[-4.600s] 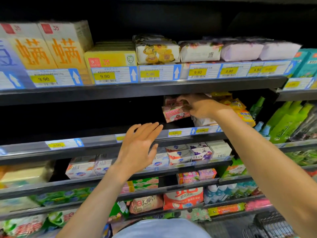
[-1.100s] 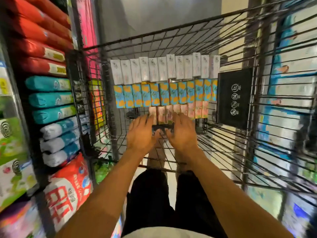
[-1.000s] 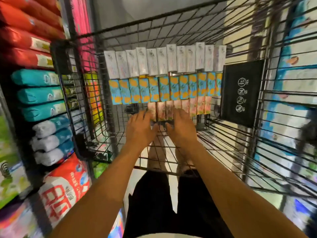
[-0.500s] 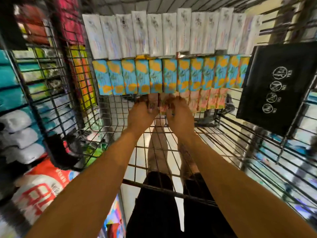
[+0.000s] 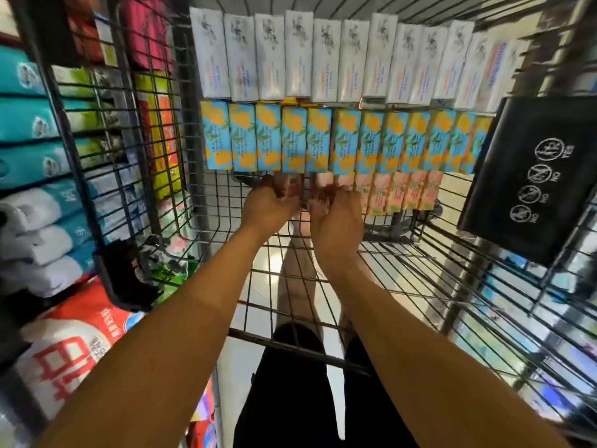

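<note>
Head view: the left hand [image 5: 269, 206] and the right hand [image 5: 336, 221] are held close together deep in the black wire shopping cart [image 5: 300, 349]. Each is curled around the left end of a row of slim pink cardboard boxes [image 5: 400, 194], stood just beside the blue-and-orange boxes [image 5: 323, 140]. If the end boxes are squeezed unevenly, the row could be toppled, or one dropped through the wire gaps.

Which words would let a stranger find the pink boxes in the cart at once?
Look in the black wire shopping cart, at its three rows of slim boxes. The pink boxes form the row nearest the person, below the blue boxes with orange fruit. Only this row is pink.
</note>
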Available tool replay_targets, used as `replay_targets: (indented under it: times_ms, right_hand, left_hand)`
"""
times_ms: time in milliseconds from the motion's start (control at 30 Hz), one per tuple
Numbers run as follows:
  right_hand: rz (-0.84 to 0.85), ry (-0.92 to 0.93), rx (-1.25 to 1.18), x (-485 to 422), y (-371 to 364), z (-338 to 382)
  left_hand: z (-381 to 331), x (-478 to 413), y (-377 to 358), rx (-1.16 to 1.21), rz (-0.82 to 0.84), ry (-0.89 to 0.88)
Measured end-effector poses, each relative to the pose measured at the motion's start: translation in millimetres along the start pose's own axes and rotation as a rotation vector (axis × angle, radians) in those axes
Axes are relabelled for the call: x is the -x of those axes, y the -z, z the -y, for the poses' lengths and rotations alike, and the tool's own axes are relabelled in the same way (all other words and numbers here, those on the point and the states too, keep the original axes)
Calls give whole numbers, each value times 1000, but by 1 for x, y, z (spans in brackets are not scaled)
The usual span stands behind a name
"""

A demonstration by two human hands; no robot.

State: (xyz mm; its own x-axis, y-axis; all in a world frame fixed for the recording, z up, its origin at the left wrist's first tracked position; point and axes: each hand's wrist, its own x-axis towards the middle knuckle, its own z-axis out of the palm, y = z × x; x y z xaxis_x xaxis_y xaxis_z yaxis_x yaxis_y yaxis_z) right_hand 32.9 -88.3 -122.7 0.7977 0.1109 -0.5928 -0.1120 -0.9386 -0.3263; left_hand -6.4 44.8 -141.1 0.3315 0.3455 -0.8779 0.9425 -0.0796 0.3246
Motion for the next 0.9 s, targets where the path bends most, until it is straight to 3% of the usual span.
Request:
replay_targets:
  times_ms: [133,267,433,633,900]
  right_hand:
    - [-44,-23,153,-4,-12,9]
    - [-82,-19,44,-6,-14,9]
    - [201,-81,-238,-10,-2,-17]
    - [390,-171,-440,30,74,0]
    - [387,-103,-576,88,179,33]
  left_hand:
    - [8,5,6,54,29,-21]
    - [12,15,11,54,-38,-15]
    - [8,33,22,29,-1,55]
    - [-9,88,51,236,82,57]
    - [-36,176,81,425,99,-36]
